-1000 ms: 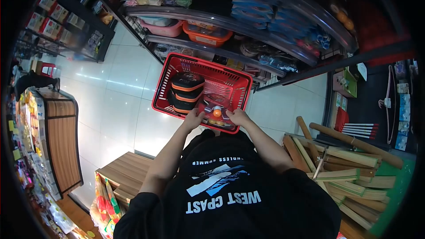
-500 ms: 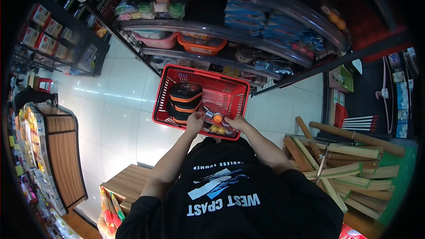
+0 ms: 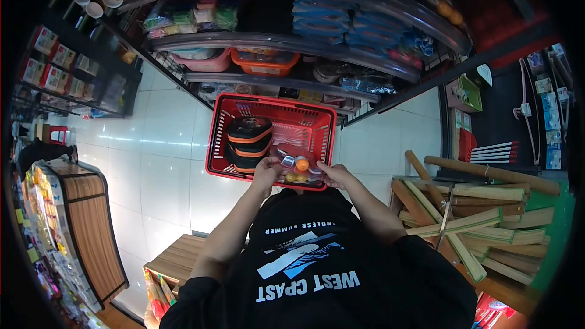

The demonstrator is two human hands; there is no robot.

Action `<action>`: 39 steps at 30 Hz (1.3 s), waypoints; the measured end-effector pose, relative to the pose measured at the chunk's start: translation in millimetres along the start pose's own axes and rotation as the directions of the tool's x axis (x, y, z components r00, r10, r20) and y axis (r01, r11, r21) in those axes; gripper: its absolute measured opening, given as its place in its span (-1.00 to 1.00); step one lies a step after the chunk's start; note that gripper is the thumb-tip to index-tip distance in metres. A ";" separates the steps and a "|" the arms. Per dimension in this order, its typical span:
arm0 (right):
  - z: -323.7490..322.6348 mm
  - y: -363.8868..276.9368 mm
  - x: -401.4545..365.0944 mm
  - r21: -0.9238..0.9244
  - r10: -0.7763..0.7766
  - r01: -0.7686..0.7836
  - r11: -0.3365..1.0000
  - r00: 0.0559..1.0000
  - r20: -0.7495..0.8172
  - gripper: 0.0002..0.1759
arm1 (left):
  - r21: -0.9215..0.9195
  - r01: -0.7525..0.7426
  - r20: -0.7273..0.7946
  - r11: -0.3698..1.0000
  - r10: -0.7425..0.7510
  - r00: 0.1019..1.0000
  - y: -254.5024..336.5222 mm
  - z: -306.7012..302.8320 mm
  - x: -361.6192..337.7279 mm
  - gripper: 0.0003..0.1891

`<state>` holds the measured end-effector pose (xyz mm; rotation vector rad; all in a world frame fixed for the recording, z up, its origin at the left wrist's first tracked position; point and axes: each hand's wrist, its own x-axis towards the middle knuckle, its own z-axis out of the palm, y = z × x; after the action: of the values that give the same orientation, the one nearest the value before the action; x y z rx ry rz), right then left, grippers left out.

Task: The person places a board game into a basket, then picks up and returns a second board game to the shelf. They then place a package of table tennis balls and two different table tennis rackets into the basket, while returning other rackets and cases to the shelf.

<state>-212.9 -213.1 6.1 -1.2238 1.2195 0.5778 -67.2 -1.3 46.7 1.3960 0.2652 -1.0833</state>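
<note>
A clear plastic pack of orange and yellow balls (image 3: 301,164) is held between my two hands over the near side of a red shopping basket (image 3: 333,134). My left hand (image 3: 266,173) is closed on the pack's left edge. On the opposite edge, the fingers of my right hand (image 3: 336,176) pinch the plastic. Beside the pack, in the basket's left half, several black cases with orange trim (image 3: 248,127) are stacked. The pack hides part of the basket's floor.
Shelves ahead carry blue packets (image 3: 323,18), an orange tub (image 3: 265,62) and a pink tub (image 3: 204,61). Wooden slats (image 3: 481,225) lie in a pile at right. A wood-panelled stand (image 3: 88,225) and a wooden box top (image 3: 177,253) are at left. White tiles (image 3: 164,164) cover the floor.
The view has shifted slightly. The pack is tilted a little more towards me, and my right hand has moved slightly outward along its edge. Both hands still hold it.
</note>
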 end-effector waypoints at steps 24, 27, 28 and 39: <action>-24.1 -76.9 -209.8 0.004 -0.896 0.897 0.442 0.442 -0.038 -0.05 | -0.368 -0.131 0.373 0.921 0.275 0.886 61.5 19.9 -111.3 -0.45; -45.6 -87.4 -229.3 0.104 -0.924 0.921 0.375 0.380 -0.040 -0.03 | -0.341 -0.284 0.380 0.896 0.408 0.830 90.8 45.7 -133.7 -0.45; -51.0 -94.4 -238.1 0.139 -0.942 0.936 0.323 0.332 -0.048 -0.03 | -0.326 -0.349 0.396 0.879 0.462 0.794 99.2 51.8 -134.9 -0.44; -158.1 -175.4 -291.6 -0.052 -0.953 0.993 0.110 0.090 -0.291 -0.28 | -0.142 -0.718 0.587 0.681 0.642 0.493 246.5 176.7 -135.1 -0.47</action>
<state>-212.9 -338.4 359.7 -1.6829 0.3119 -0.7707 -33.8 -140.8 346.1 1.0162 -0.8054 -0.7875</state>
